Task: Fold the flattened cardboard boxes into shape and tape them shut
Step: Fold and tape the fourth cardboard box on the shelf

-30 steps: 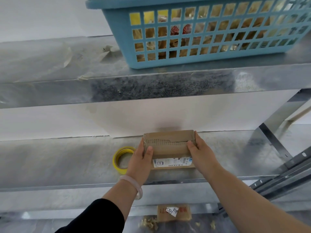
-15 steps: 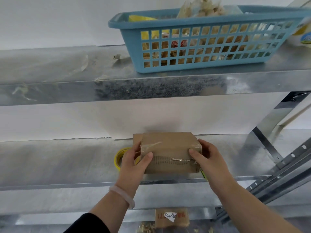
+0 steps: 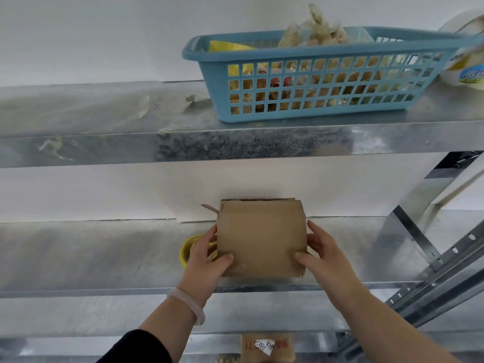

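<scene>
A small brown cardboard box [image 3: 262, 237] stands folded into shape on the middle metal shelf [image 3: 91, 258], a plain face turned toward me. My left hand [image 3: 207, 258] grips its left side, thumb on the front face. My right hand [image 3: 322, 252] grips the right side in the same way. A roll of yellow tape [image 3: 187, 248] lies on the shelf just left of the box, partly hidden behind my left hand.
A blue plastic basket [image 3: 314, 100] full of bagged items sits on the upper shelf [image 3: 104, 148]. A white container [image 3: 468, 72] stands at its right end. Another labelled cardboard box [image 3: 267, 347] lies on the lowest shelf. Slanted metal rack rails [image 3: 432, 271] run at the right.
I have turned the box over in both hands: the taped and labelled faces rotated away and a plain face now shows. The camera tilted up.
</scene>
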`<state>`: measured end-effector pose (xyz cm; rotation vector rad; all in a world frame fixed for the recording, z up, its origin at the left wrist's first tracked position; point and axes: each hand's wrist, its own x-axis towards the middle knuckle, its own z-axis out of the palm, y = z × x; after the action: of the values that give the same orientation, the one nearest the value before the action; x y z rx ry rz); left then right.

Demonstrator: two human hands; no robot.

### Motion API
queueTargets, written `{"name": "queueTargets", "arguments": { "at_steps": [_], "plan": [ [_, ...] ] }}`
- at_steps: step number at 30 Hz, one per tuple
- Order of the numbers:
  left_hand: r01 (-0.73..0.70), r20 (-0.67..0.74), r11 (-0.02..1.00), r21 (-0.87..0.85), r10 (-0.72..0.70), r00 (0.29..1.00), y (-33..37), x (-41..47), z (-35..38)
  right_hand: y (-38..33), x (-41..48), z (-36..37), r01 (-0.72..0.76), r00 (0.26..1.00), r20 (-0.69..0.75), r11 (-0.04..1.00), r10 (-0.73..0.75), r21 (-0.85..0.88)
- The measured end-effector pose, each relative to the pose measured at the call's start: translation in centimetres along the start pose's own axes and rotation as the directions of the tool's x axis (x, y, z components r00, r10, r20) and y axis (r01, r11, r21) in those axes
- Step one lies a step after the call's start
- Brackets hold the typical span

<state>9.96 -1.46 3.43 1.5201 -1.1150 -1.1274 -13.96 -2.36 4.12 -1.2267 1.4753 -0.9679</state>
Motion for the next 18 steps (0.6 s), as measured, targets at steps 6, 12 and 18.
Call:
{"name": "queueTargets", "arguments": {
  "at_steps": [6,12,18],
  "plan": [
    [0.065,0.005,0.994,-0.092,-0.065,0.998,-0.8,-0.4,-0.1,0.8,0.4,0.4,-0.068,0.996,-0.065,0.998,0.067,-0.013],
    [0.199,-0.097,0.975,-0.100,-0.208,0.973,0.0,0.6,-0.7,0.1,0.8,0.2,-0.157,0.983,-0.109,0.983,0.147,-0.092],
    [0.343,-0.027,0.913,-0.219,-0.357,0.934,0.9,1.0,-0.8,-2.1,1.4,-0.3,-0.302,0.953,-0.048,0.940,0.298,-0.157]
  ]
}}
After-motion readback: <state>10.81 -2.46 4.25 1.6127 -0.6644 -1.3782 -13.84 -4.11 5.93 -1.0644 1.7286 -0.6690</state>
